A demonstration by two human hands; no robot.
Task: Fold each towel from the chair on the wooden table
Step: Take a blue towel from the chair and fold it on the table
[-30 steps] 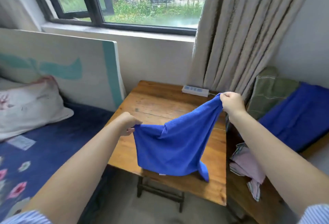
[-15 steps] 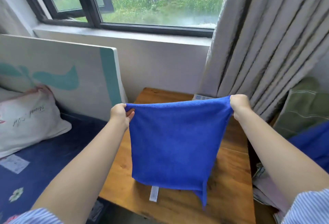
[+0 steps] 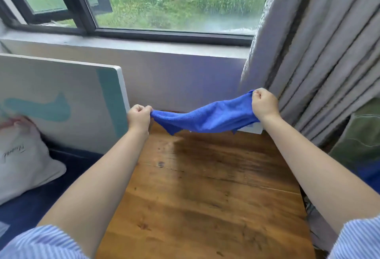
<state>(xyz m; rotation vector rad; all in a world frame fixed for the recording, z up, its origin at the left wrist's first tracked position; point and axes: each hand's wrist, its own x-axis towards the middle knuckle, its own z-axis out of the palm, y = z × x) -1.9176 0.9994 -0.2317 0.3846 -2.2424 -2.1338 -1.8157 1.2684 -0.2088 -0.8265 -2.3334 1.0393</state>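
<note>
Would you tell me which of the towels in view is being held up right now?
The blue towel, stretched between the left hand and right hand above the table; the green towel lies untouched at right.

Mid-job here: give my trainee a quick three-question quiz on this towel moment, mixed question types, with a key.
1. True or false: the blue towel lies flat on the wooden table.
2. Multiple choice: what grips the towel? A) the left hand only B) the right hand only C) both hands, one at each end
3. Short answer: what hangs just beyond the right hand?

Key
1. False: it is stretched in the air over the table's far edge, sagging in the middle.
2. C
3. The grey curtain.
</note>
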